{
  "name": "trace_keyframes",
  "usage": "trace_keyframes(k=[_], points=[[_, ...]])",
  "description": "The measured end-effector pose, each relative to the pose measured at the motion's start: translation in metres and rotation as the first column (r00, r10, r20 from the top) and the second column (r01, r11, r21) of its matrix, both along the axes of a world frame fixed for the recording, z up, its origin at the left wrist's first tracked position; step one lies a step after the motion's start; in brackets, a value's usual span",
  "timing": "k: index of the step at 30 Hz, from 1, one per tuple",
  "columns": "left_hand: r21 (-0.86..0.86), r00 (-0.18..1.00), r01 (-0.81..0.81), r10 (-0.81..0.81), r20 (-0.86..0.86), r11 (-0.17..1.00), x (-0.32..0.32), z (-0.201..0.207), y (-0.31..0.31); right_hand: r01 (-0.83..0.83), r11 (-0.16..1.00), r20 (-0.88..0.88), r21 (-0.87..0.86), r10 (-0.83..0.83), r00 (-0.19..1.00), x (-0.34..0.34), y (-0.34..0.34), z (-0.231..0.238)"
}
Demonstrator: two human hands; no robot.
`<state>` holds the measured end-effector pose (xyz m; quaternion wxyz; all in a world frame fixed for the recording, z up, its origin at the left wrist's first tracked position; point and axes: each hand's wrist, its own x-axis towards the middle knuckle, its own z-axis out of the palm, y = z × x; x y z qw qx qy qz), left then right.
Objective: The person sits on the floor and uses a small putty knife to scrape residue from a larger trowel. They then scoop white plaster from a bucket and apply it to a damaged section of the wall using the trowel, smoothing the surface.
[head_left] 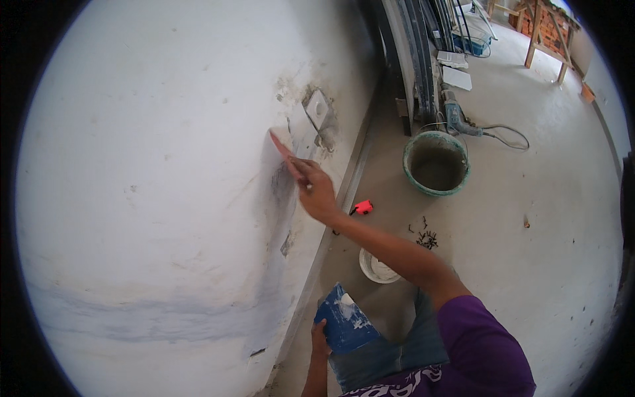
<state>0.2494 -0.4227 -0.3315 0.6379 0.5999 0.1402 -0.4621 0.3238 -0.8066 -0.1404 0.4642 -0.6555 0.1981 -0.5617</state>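
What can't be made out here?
Head view:
- Thin reddish hand tool: grip end, covered by the right hand.
- Flat blue white-smeared board: hides most fingers of the left hand.
- Round white tub: partly behind the right forearm.
- Small dark floor pieces: too small to identify.

This is a building interior under construction or renovation, to judge by the white wall [165,172] left of the green-rimmed mortar bucket [435,192], smeared with grey patches and chipped around a square electrical wall plate [319,108]. A corded power drill [455,119] lies just beyond that bucket on a grey floor [529,284], with loose screws [428,239] and a white tub [368,276] of pale paste on its near side. Farther beyond the bucket stand long dark profiles [424,73], a wooden trestle [532,49] and stacked red bricks [554,33].
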Motion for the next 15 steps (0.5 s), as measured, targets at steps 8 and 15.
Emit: trace_keyframes(k=[8, 15], points=[[0.052, 0.999, 0.044, -0.045, 0.005, 0.998, 0.009, -0.006, -0.002, 0.077, 0.953, -0.048, 0.293, -0.066, 0.997, -0.024, -0.111, 0.003], [0.054, 1.000, 0.010, -0.011, 0.018, 0.999, 0.007, -0.011, 0.004, 0.163, 0.962, -0.096, 0.220, -0.145, 0.985, 0.004, -0.126, -0.006]])
